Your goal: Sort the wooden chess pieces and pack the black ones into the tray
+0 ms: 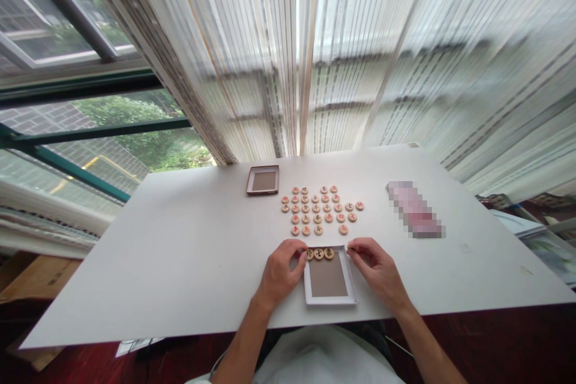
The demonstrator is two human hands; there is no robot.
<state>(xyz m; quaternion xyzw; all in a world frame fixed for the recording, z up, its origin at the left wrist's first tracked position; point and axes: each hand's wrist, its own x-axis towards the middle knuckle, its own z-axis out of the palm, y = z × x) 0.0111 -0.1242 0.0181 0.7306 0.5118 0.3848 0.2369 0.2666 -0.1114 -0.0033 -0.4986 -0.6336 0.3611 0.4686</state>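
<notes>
Tray (330, 281): shallow and open, resting on the surface (189, 258) close to its near edge
Tray discs (319, 254): three in a row along the far wall, black characters facing up
Left hand (284, 267): at the tray's far left corner, thumb and index finger drawn together beside the leftmost disc (310, 254); cannot tell whether the fingers grasp disc or wall
Right hand (373, 261): at the far right corner, fingers bent, tips nearly meeting; what they grasp, if anything, is too small to tell
Loose discs (316, 208): in rough rows beyond the tray, marked red or black
Second tray (264, 181): beyond and left, hollow side up
Pink thing (414, 210): to the right, blurred into blocks
</notes>
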